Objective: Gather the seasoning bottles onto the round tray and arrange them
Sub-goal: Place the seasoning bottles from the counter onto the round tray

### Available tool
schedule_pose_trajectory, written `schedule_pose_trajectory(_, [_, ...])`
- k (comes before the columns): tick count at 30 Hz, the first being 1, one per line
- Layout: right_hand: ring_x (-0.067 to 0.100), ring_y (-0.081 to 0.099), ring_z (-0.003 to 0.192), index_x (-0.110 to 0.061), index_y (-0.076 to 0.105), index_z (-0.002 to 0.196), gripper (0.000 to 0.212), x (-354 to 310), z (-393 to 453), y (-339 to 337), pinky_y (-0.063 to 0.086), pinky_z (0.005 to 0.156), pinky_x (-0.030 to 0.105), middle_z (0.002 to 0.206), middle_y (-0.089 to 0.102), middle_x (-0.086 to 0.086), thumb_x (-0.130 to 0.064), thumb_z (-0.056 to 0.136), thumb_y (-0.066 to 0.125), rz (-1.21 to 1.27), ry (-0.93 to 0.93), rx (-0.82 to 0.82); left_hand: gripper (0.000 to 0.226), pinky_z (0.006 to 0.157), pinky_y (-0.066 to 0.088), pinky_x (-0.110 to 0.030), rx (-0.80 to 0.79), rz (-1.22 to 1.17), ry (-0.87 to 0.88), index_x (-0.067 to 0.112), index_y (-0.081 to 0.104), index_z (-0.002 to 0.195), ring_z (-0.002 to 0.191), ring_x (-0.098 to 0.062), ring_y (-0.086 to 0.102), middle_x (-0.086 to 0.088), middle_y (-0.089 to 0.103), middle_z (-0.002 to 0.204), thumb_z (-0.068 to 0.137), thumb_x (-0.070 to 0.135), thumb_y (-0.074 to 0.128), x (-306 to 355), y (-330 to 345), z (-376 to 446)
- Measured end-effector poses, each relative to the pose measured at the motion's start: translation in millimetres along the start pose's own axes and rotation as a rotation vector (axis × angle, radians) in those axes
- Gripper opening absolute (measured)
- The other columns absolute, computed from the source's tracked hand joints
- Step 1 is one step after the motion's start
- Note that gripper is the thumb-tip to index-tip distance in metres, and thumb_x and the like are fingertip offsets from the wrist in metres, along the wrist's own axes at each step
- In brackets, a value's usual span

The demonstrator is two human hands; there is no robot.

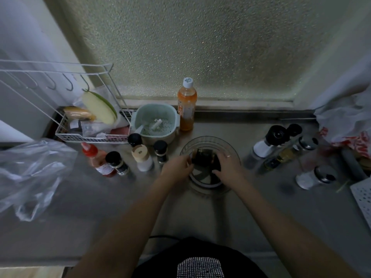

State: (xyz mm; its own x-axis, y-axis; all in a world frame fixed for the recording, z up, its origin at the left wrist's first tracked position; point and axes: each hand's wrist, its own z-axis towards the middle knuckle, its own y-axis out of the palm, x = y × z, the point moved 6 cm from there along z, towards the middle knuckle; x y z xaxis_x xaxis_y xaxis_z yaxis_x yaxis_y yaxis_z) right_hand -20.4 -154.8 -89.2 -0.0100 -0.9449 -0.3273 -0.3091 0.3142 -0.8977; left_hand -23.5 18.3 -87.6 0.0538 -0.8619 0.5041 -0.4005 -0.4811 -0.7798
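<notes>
I see both hands at frame centre, left hand (177, 167) and right hand (227, 166) grasping dark-capped bottles (202, 158) over clear round tray (208, 142), steel counter (100, 207)

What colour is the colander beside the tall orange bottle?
The colander is pale mint green, seen best in the head view.

I am looking down at a home kitchen. A steel surface (261, 207) fills the lower frame, backed by a frosted window (200, 47) across the top. At left centre a white wire rack (66, 125) with hooks holds sponges and packets, beside a pale green colander (156, 123) and an orange drink bottle (186, 109). Seasoning bottles (140, 157) cluster mid-frame, and crumpled plastic bags (30, 173) lie at both edges.
</notes>
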Motion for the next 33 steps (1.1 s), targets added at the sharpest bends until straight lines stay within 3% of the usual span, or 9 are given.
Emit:
schedule_pose_trajectory(4, [0.029,0.054,0.108,-0.02,0.049,0.122,0.046,-2.1,-4.8,1.6,0.046,0.089,0.037,0.118,0.059,0.012,-0.02,0.079,0.067,0.158,-0.05,0.039,0.032,0.077,0.05,-0.038,0.021,-0.06,0.0,0.018,0.047,0.116,0.098,-0.026,0.062,-0.007,0.065,0.109,0.087,0.029,0.055,-2.3,-2.6,-1.2])
schedule_pose_trajectory(9, [0.025,0.058,0.101,-0.018,0.053,0.122,0.039,-17.5,-19.0,-32.0,0.051,0.086,0.039,0.115,0.06,0.01,-0.021,0.083,0.063,0.374,-0.177,0.293,0.062,0.079,0.048,-0.036,0.075,-0.072,0.028,0.018,0.031,0.136,0.106,-0.028,0.059,-0.009,0.06,0.12,0.084,0.031,0.062,2.5,-6.3,-1.2])
schedule_pose_trajectory(14, [0.025,0.06,0.103,-0.018,0.048,0.126,0.047,-37.5,-18.7,-32.9,0.046,0.086,0.032,0.118,0.062,0.008,-0.026,0.082,0.064,0.206,-0.307,0.246,0.043,0.071,0.045,-0.033,0.123,0.005,0.087,0.018,0.042,0.124,0.098,-0.028,0.061,-0.007,0.065,0.107,0.084,0.026,0.058,16.0,-9.1,-8.0])
schedule_pose_trajectory(18, [0.024,0.057,0.111,-0.019,0.046,0.131,0.054,-43.9,-20.6,-30.2,0.043,0.093,0.032,0.126,0.06,0.007,-0.03,0.081,0.062,0.148,-0.289,0.23,0.028,0.082,0.045,-0.038,0.565,0.42,0.339,0.013,0.058,0.104,0.098,-0.029,0.059,-0.008,0.066,0.101,0.076,0.017,0.056,30.4,-36.2,-31.6])
schedule_pose_trajectory(20, [0.027,0.057,0.112,-0.02,0.043,0.133,0.057,-43.8,-22.5,-32.0,0.044,0.094,0.038,0.124,0.06,0.008,-0.034,0.079,0.057,0.148,-0.263,0.26,0.032,0.091,0.045,-0.045,0.691,0.42,0.26,0.012,0.058,0.107,0.105,-0.031,0.058,-0.01,0.063,0.108,0.075,0.014,0.056,21.8,-49.1,-31.9])
schedule_pose_trajectory(22, [0.028,0.054,0.116,-0.022,0.043,0.132,0.059,-46.1,-25.2,-36.1,0.042,0.099,0.046,0.126,0.059,0.008,-0.041,0.076,0.049,0.097,-0.261,0.338,0.039,0.095,0.042,-0.051,0.675,0.38,0.077,0.008,0.054,0.113,0.112,-0.038,0.053,-0.018,0.059,0.118,0.074,0.01,0.061,6.2,-60.2,-27.2])
schedule_pose_trajectory(25, [0.028,0.051,0.117,-0.021,0.045,0.128,0.055,-60.0,-27.2,-41.0,0.036,0.1,0.049,0.126,0.058,0.007,-0.039,0.076,0.049,0.025,-0.288,0.409,0.034,0.088,0.042,-0.047,0.524,0.254,-0.084,0.005,0.049,0.115,0.111,-0.039,0.047,-0.02,0.052,0.121,0.081,0.006,0.054,-12.6,-62.9,-19.6])
schedule_pose_trajectory(29, [0.028,0.054,0.115,-0.018,0.051,0.125,0.047,-90.1,-23.7,-39.9,0.032,0.102,0.05,0.121,0.061,0.006,-0.029,0.079,0.055,0.005,-0.386,0.425,0.032,0.085,0.041,-0.042,0.482,0.114,-0.048,0.005,0.049,0.115,0.11,-0.038,0.043,-0.016,0.05,0.12,0.083,0.002,0.052,-21.8,-62.0,-19.6])
schedule_pose_trajectory(33, [0.026,0.055,0.112,-0.019,0.053,0.122,0.042,-92.1,-21.0,-45.2,0.031,0.102,0.048,0.116,0.063,0.004,-0.026,0.081,0.053,0.046,-0.362,0.497,0.028,0.086,0.04,-0.039,0.504,-0.061,0.001,0.008,0.054,0.109,0.11,-0.033,0.045,-0.013,0.054,0.114,0.082,0.013,0.06,-16.3,-68.3,-29.3])
